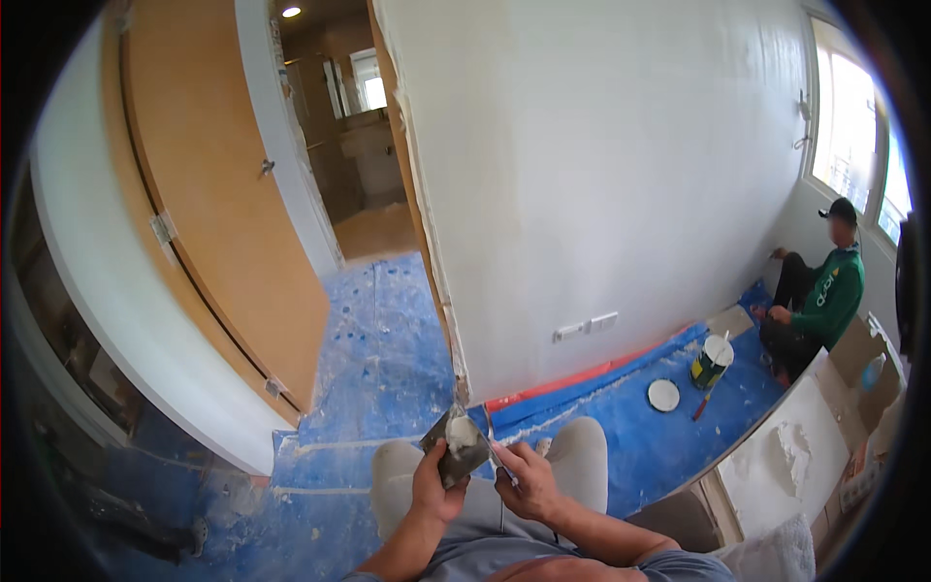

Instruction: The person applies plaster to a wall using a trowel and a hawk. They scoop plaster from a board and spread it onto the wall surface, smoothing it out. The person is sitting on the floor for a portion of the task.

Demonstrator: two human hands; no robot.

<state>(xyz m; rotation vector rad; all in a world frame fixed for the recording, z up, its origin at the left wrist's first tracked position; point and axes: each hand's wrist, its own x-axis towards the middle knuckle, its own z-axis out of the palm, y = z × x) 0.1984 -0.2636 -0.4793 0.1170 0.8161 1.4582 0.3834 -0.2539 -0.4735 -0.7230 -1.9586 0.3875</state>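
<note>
Low in front of me, between my bent knees, my left hand [439, 487] grips a dark rectangular plate [474, 458] from its left side. A lump of white putty [463, 432] lies on the plate. My right hand [529, 485] is closed around the handle of a slim putty knife [490, 430], whose narrow blade points up beside the plate's right edge. Much of the handle is hidden by my fingers. Just ahead of both hands is the rough lower corner of a white wall [621, 175].
Blue sheeting [378, 320] covers the floor. An orange door [208, 165] stands open at left. To the right are a paint bucket [713, 359], its lid [663, 395], a red-handled tool [701, 405] and a putty-smeared board [786, 456]. A person in green [834, 291] sits beneath the window.
</note>
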